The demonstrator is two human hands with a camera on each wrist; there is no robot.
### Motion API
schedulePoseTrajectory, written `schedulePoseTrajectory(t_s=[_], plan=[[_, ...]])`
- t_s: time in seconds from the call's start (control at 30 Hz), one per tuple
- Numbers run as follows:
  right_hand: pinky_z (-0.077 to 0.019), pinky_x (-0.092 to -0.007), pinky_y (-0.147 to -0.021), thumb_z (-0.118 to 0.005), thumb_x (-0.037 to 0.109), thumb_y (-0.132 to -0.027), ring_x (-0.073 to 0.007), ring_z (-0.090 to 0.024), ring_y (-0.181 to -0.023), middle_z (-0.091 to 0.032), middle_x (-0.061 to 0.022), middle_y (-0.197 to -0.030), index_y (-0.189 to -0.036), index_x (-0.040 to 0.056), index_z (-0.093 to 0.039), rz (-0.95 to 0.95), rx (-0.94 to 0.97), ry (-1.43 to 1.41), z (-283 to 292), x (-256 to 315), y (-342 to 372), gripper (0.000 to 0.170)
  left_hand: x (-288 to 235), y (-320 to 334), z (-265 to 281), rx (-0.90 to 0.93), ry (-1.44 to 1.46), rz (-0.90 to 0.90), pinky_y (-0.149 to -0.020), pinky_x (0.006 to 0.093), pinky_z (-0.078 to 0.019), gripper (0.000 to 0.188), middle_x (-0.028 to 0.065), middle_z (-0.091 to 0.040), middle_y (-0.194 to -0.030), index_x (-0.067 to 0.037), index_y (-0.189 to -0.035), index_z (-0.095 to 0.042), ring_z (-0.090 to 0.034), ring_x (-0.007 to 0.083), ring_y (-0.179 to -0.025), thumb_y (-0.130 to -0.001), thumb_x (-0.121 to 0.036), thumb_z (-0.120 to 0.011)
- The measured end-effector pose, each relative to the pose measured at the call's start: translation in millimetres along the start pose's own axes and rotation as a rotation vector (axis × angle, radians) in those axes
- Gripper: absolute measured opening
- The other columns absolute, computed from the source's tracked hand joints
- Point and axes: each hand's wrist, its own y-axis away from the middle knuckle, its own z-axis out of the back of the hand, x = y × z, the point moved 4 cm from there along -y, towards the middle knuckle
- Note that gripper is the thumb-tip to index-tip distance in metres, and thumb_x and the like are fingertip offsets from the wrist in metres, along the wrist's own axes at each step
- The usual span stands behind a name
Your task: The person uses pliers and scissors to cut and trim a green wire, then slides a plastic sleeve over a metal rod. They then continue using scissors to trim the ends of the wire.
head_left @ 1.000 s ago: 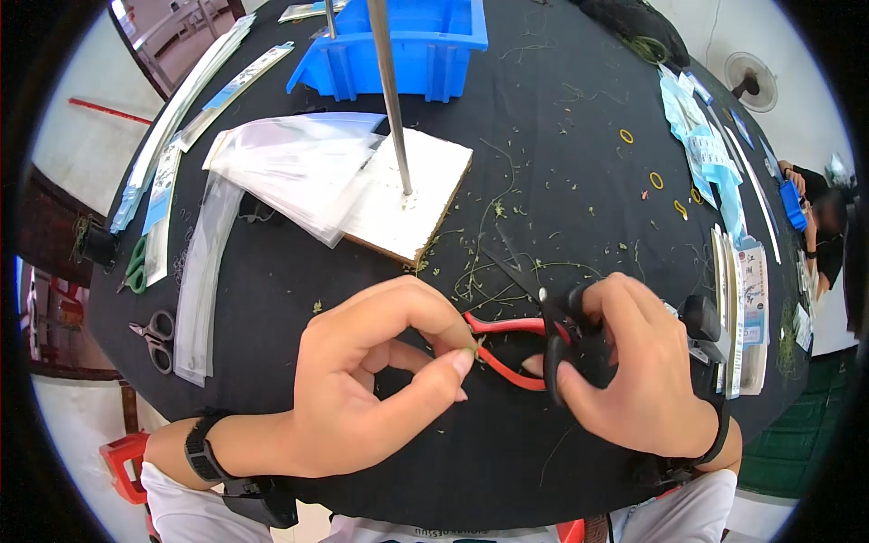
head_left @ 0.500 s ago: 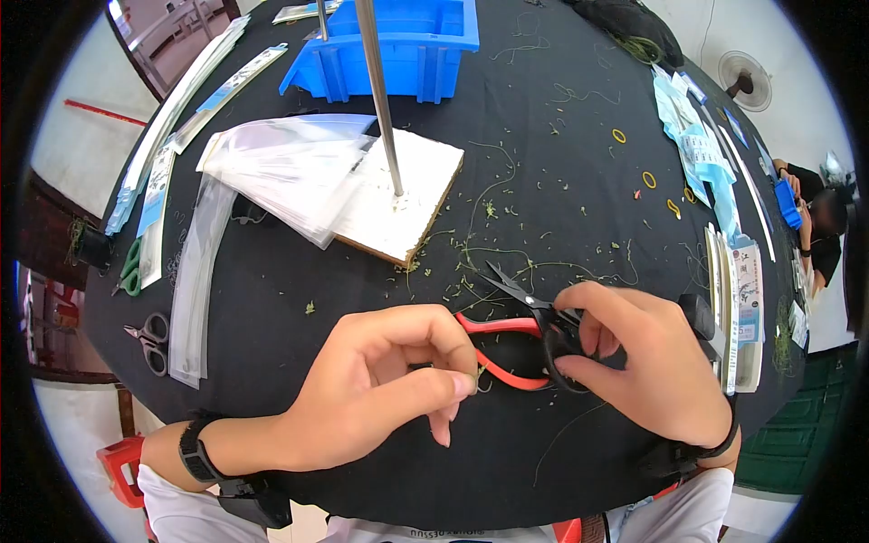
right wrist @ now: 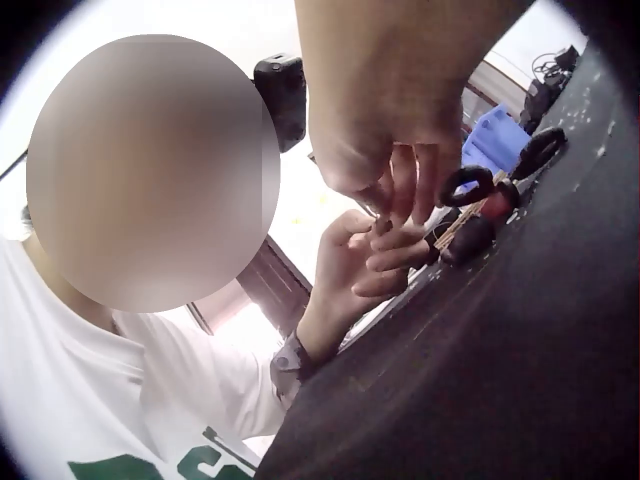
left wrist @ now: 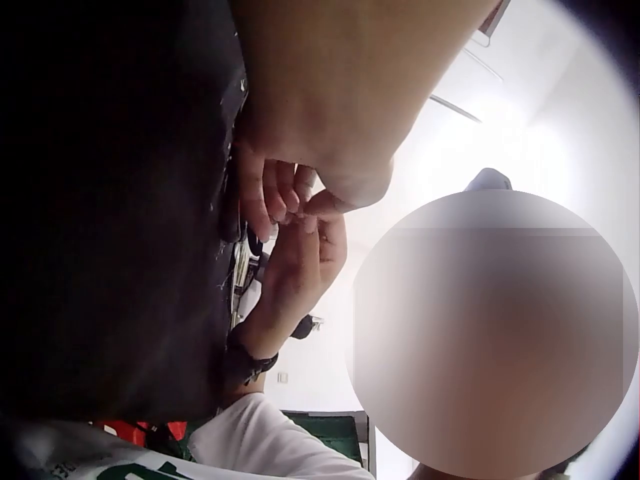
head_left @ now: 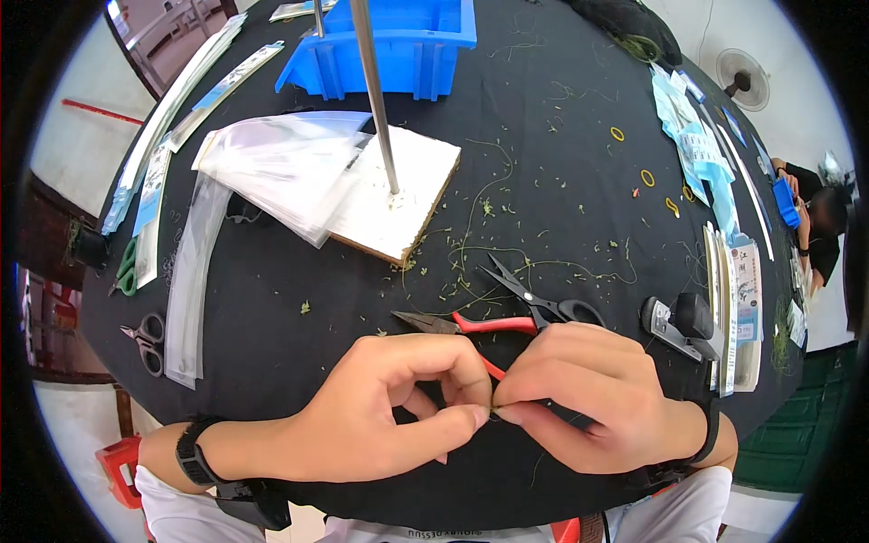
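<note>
At the front of the table, my left hand (head_left: 389, 407) pinches a tiny greenish piece of line (head_left: 493, 413) between thumb and forefinger. My right hand (head_left: 588, 398) meets it there, thumb and forefinger pinching at the same spot. The fingertips hide most of the piece, and its exact kind is too small to tell. Just beyond the hands lie black-handled scissors (head_left: 528, 296), blades parted. Pliers (head_left: 493, 324) with red handles lie beside them, partly covered by the hands. Both wrist views show the fingertips of the left hand (right wrist: 365, 265) and right hand (left wrist: 300, 265) together.
A white board (head_left: 398, 199) with an upright metal rod (head_left: 376, 109) stands ahead, clear plastic sleeves (head_left: 272, 167) overlapping it. Behind is a blue bin (head_left: 389, 68). Small scissors (head_left: 149, 342) lie left; a stapler-like tool (head_left: 665, 328) and packets (head_left: 747, 290) lie right. Green line and clippings litter the cloth.
My right hand has let go of the black scissors, leaving them on the table by the pliers. It has moved left to my left hand's fingertips, which keep pinching the small piece.
</note>
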Motion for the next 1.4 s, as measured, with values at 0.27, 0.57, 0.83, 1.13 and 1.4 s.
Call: schedulePoseTrajectory(t_s=[0.27,0.57,0.83,1.13,1.4], plan=[[-0.046,-0.0306,-0.054,-0.07,-0.006,-0.067,-0.0254,-0.059,-0.063,-0.061,-0.0103,-0.077,-0.085,0.0009,-0.063,0.011,-0.19,0.063,1.9,-1.3,0.5,0.021,-2.9,-1.2,-1.1,-0.141,-0.258,-0.179,-0.056,0.0218,-0.0565,0.01,0.0129,-0.057,-0.094,0.006,-0.09,-0.061,-0.06,0.0134,-0.081,-0.082,0.004,-0.065],[-0.0465,-0.0304,-0.056,-0.068,-0.005,-0.067,-0.0241,-0.059,-0.064,-0.061,-0.0098,-0.076,-0.083,0.0008,-0.063,-0.058,-0.138,-0.029,-0.2,-5.9,1.2,0.018,-13.0,1.7,-2.2,-0.212,-0.58,-0.493,-0.055,0.0201,-0.0535,0.012,0.0128,-0.061,-0.087,0.004,-0.088,-0.063,-0.061,0.0098,-0.07,-0.077,0.004,-0.068],[-0.047,-0.0286,-0.058,-0.062,-0.005,-0.073,-0.0203,-0.06,-0.062,-0.061,-0.0094,-0.074,-0.083,0.0004,-0.062,-0.211,-0.171,-0.148,4.1,-12.6,5.3,0.012,-21.8,5.3,-5.4,-0.238,-0.834,-0.746,-0.055,0.0245,-0.0485,0.014,0.0117,-0.062,-0.079,0.003,-0.083,-0.062,-0.06,0.0158,-0.064,-0.072,0.007,-0.068],[-0.0433,-0.0322,-0.056,-0.067,-0.008,-0.07,-0.0253,-0.057,-0.063,-0.06,-0.0102,-0.077,-0.086,0.0002,-0.061,-0.025,-0.116,-0.038,1.9,-5.5,-0.9,0.019,-15.9,3.4,-6.3,-0.206,-0.827,-0.728,-0.057,0.0285,-0.0481,0.017,0.0126,-0.061,-0.08,0.002,-0.084,-0.063,-0.06,0.0208,-0.065,-0.07,0.007,-0.069],[-0.0422,-0.0315,-0.057,-0.068,-0.006,-0.073,-0.0239,-0.055,-0.063,-0.057,-0.0091,-0.073,-0.087,0.0006,-0.059,-0.158,-0.115,-0.074,1.6,-5.4,-0.6,0.017,-18.1,4.1,-4.4,-0.236,-0.854,-0.728,-0.058,0.03,-0.0485,0.018,0.0119,-0.061,-0.08,0.001,-0.085,-0.063,-0.06,0.0221,-0.066,-0.069,0.007,-0.069]])
